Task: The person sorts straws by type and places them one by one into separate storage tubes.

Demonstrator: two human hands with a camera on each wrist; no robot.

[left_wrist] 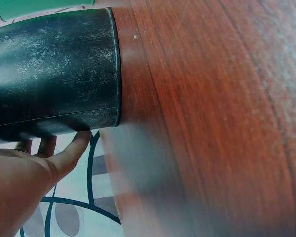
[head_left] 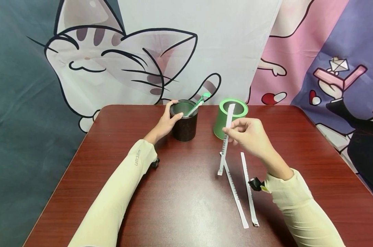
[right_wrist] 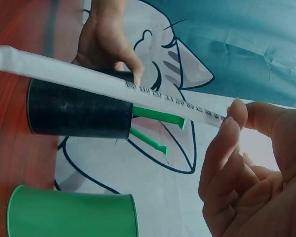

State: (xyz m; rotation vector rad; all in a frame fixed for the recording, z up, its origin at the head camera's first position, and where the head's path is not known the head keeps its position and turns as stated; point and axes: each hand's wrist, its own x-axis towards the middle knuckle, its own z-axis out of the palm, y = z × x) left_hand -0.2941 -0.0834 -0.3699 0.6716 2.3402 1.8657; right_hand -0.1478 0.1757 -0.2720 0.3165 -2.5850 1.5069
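My left hand [head_left: 165,124] grips a black can [head_left: 185,130] at its left side, thumb over the rim. In the left wrist view its fingers touch the can's dark wall. Two green-wrapped straws [right_wrist: 160,116] lean out of that can. My right hand [head_left: 250,136] pinches a long white paper-wrapped straw [head_left: 229,117] between thumb and fingers. This straw slants upright, its top in front of the opening of a green can [head_left: 220,124]; whether it touches the can I cannot tell. The insides of both cans are partly hidden.
Two more white-wrapped straws [head_left: 236,197] lie on the brown wooden table [head_left: 174,192], near my right forearm. Behind the table's far edge hangs a printed cloth [head_left: 229,44] with a cartoon cat. Both cans stand near that edge, the green one to the right.
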